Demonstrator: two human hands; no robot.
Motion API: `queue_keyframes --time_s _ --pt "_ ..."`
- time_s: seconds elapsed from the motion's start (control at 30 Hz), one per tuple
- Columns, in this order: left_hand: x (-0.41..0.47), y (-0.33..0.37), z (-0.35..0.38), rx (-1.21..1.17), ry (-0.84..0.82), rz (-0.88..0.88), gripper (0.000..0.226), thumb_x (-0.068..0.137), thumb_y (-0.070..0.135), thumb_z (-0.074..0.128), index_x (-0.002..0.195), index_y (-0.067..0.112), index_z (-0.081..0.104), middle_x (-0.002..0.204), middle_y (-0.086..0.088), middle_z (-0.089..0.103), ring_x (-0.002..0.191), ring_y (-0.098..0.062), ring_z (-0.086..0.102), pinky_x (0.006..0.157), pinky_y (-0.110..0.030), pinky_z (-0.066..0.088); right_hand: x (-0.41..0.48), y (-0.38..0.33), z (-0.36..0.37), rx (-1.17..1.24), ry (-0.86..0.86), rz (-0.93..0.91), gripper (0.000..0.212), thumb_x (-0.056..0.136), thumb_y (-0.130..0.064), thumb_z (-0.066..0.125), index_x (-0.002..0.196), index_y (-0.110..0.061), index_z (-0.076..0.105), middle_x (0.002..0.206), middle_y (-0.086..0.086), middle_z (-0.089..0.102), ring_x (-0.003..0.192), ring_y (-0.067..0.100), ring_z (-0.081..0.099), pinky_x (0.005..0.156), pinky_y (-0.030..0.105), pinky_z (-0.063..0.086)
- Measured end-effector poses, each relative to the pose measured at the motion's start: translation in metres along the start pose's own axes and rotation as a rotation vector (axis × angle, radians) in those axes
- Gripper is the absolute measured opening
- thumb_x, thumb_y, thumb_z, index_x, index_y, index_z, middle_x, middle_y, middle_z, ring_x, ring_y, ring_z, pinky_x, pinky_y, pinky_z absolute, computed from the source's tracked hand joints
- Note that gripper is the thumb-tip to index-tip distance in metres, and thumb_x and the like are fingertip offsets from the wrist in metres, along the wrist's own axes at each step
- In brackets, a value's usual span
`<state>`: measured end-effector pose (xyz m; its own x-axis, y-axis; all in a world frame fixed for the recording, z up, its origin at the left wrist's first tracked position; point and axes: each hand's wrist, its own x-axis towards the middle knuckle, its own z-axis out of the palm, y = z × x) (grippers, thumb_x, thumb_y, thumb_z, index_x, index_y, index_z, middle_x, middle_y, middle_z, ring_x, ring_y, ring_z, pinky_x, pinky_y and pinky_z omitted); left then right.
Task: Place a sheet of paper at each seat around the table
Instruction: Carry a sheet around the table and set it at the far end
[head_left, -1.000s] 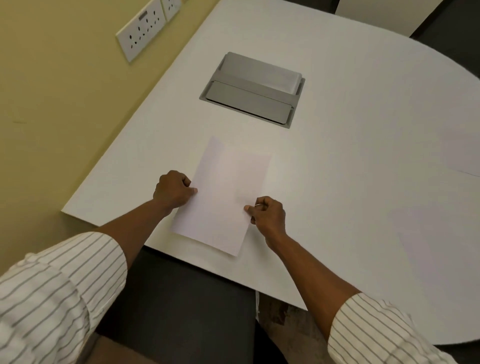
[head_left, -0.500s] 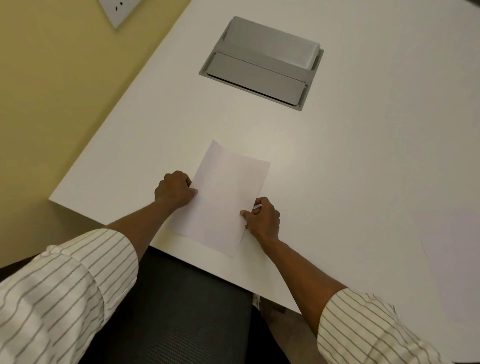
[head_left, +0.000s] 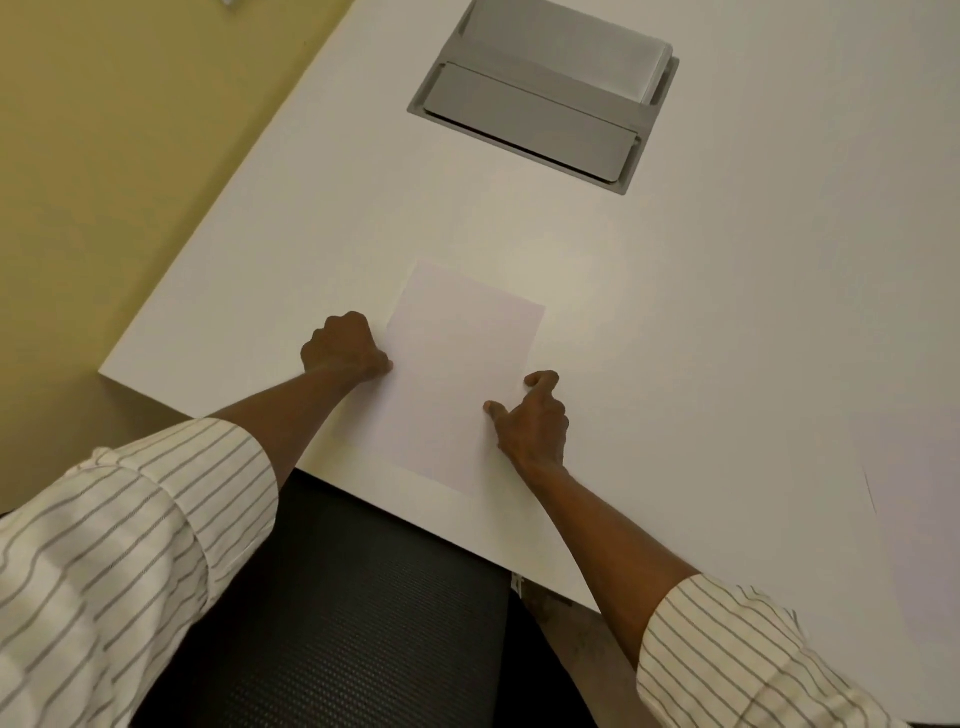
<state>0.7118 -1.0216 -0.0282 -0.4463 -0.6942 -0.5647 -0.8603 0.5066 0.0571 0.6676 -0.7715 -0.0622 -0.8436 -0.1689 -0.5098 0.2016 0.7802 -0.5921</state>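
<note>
A white sheet of paper lies flat on the white table, close to the near edge and in front of a black chair seat. My left hand is curled at the sheet's left edge, with the thumb pinching it. At the right edge is my right hand; its thumb tip rests on the paper and its index finger is lifted and spread away. Both sleeves are striped white.
A grey metal cable hatch is set into the table beyond the sheet. A yellow wall runs along the table's left side. Another pale sheet lies faintly at the right edge of the view.
The view has tilted down and closer. The sheet has stayed in place. My right hand's fingers have loosened from a pinch on the right edge, and the index finger is now spread.
</note>
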Motion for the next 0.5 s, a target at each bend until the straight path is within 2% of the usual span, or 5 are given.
queue_keyframes --time_s 0.1,0.23,0.33,0.43,0.5 --pt "0.001 0.002 -0.001 0.025 0.021 -0.009 0.055 0.079 0.043 0.093 0.118 0.01 0.073 0.124 -0.015 0.071 0.116 -0.04 0.072 0.084 -0.04 0.052 0.002 0.002 -0.001 0.023 -0.011 -0.005 0.059 0.093 -0.036 0.081 0.13 -0.017 0.038 0.116 0.015 0.074 0.094 0.044 0.077 0.101 0.045 0.054" --pt "0.001 0.003 0.001 0.048 0.06 0.0 0.048 0.08 0.043 0.092 0.107 0.01 0.07 0.121 -0.016 0.072 0.114 -0.041 0.072 0.08 -0.039 0.051 0.003 0.005 0.001 0.021 -0.006 -0.017 0.06 0.093 -0.037 0.082 0.129 -0.018 0.039 0.113 0.015 0.075 0.091 0.043 0.077 0.1 0.046 0.057" --pt "0.001 0.003 0.003 0.044 0.063 -0.01 0.048 0.081 0.041 0.091 0.113 0.009 0.073 0.121 -0.016 0.072 0.115 -0.041 0.072 0.082 -0.04 0.052 0.005 0.007 0.0 0.042 -0.003 -0.016 0.057 0.093 -0.037 0.083 0.127 -0.019 0.041 0.099 0.014 0.078 0.084 0.037 0.078 0.091 0.042 0.057" --pt "0.002 0.003 0.003 0.042 0.068 -0.015 0.051 0.081 0.043 0.091 0.115 0.009 0.073 0.122 -0.016 0.072 0.115 -0.041 0.071 0.083 -0.041 0.052 0.004 0.01 -0.004 0.072 -0.015 -0.034 0.051 0.093 -0.034 0.084 0.121 -0.023 0.043 0.081 0.007 0.076 0.059 0.023 0.075 0.073 0.032 0.05" --pt "0.002 0.005 0.003 0.041 0.077 -0.016 0.051 0.081 0.043 0.091 0.113 0.009 0.072 0.121 -0.016 0.072 0.114 -0.042 0.072 0.08 -0.04 0.05 0.002 0.012 -0.005 0.069 -0.026 -0.048 0.049 0.093 -0.032 0.084 0.121 -0.023 0.044 0.082 0.007 0.076 0.055 0.021 0.074 0.073 0.033 0.053"
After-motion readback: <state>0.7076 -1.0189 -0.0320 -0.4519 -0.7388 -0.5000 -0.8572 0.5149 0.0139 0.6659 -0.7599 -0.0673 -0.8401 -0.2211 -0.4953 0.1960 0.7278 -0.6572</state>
